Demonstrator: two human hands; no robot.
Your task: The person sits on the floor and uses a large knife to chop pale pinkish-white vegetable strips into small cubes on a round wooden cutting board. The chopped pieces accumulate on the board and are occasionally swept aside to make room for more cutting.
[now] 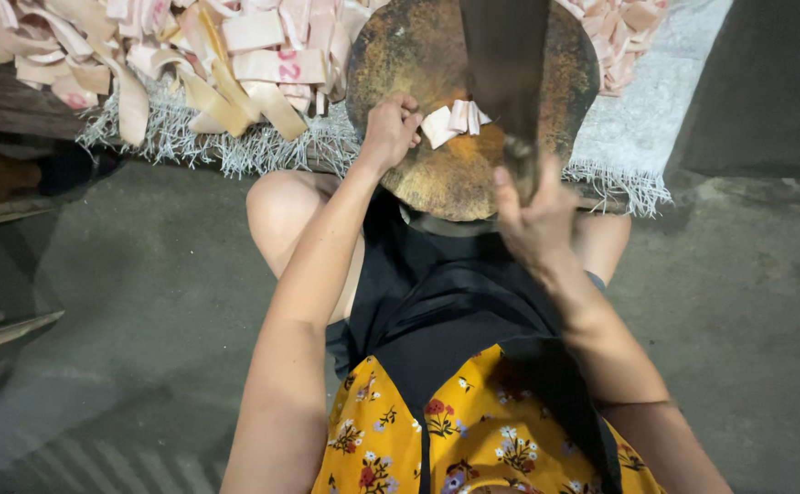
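In the head view, a person sits on a grey concrete floor (144, 302), looking down over a yellow flowered garment (473, 430) and a black cloth (446, 302) that covers the lap, with a bare knee (281, 210) showing left of centre. Just above the middle of the frame a round, worn cutting block (437, 174), stained brown and yellow, stands in front of the knees. The left hand (389, 128) is closed around a small bundle of pale pink strips (453, 121), pressing them onto the block near its centre; the fingers are curled tight and the cut ends of the strips stick out to the right of the fist. The right hand (535, 220) is clamped around the handle of a broad dark cleaver (505, 64), whose blade rises to the top edge of the frame and stands just right of the strips, close to or touching them; which one cannot be told. The two hands are apart, the left higher and toward the centre, the right lower and to the right of centre. In the upper left a large heap of the same pink strips (190, 55) lies on a white woven mat with a frayed fringe (235, 151), and more strips (624, 37) lie at the upper right on the mat.
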